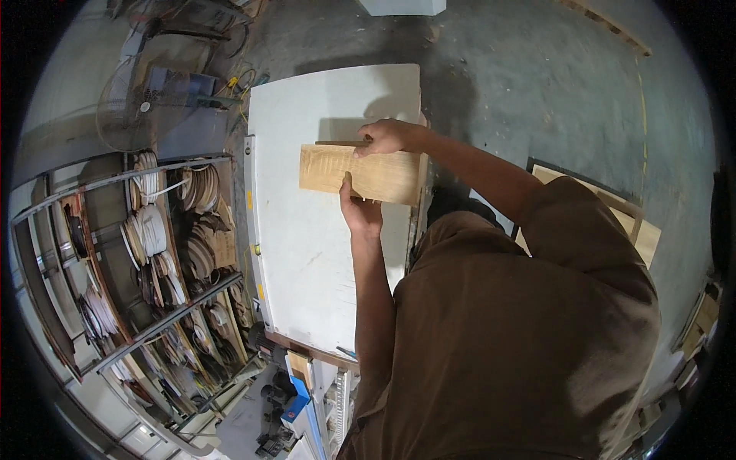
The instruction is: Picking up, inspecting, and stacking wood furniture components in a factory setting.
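A pale wooden board [330, 169], rectangular with visible grain, is held over the white tabletop [307, 261]. My left hand [362, 215] grips its lower edge, thumb on the upper face and fingers underneath. At the opposite long edge, my right hand [386, 138] is closed on the board with its thumb on the face. Along that edge runs a thin darker wooden strip or second edge; whether it is a separate piece I cannot tell. The board casts a shadow on the table beyond it.
A metal rack [176, 310] at the left holds several rolls of banding. Behind it stands a caged fan [146, 106]. A blue pen-like item [346, 353] lies at the table's near corner. Wooden panels [648, 238] lean at the right.
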`<state>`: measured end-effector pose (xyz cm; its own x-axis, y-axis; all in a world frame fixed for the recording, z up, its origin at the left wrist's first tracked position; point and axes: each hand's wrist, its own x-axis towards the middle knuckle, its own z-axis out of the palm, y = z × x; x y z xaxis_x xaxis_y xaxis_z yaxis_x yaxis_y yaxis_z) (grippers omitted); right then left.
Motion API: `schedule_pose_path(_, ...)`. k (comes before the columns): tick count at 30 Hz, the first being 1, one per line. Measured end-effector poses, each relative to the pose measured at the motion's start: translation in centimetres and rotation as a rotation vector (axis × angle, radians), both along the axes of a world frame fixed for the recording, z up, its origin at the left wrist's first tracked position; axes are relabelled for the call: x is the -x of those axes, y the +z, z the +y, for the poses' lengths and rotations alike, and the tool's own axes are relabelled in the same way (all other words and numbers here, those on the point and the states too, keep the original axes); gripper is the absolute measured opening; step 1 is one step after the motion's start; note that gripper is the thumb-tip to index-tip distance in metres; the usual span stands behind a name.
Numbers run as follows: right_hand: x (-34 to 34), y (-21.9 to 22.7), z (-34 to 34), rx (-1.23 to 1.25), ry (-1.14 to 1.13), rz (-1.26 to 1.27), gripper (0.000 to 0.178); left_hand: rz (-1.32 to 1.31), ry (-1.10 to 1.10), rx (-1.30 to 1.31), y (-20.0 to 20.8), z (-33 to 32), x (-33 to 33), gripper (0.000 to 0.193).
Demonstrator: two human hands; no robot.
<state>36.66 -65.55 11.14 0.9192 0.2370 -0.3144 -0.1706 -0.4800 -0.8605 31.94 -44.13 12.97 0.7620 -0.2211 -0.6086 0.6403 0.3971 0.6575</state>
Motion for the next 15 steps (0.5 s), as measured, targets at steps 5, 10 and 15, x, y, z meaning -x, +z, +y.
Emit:
schedule_pose_path(5, -0.5, 0.5, -0.1, 0.058, -0.001, 0.023, 0.091, -0.009, 0.011, 0.076, -0.3, -0.8, -1.2, 0.061)
schedule_pose_path(10, -1.6, 0.4, -0.8, 0.049, 0.026, 0.049, 0.092, -0.06, 0.012, 0.165, -0.6, -2.4, -1.7, 0.064)
schedule_pose_path(15, -0.6, 2.9, -1.5, -0.049, -0.045, 0.121, 0.08, -0.058, 0.03, 0.11, -1.1, -1.7, -1.3, 0.067)
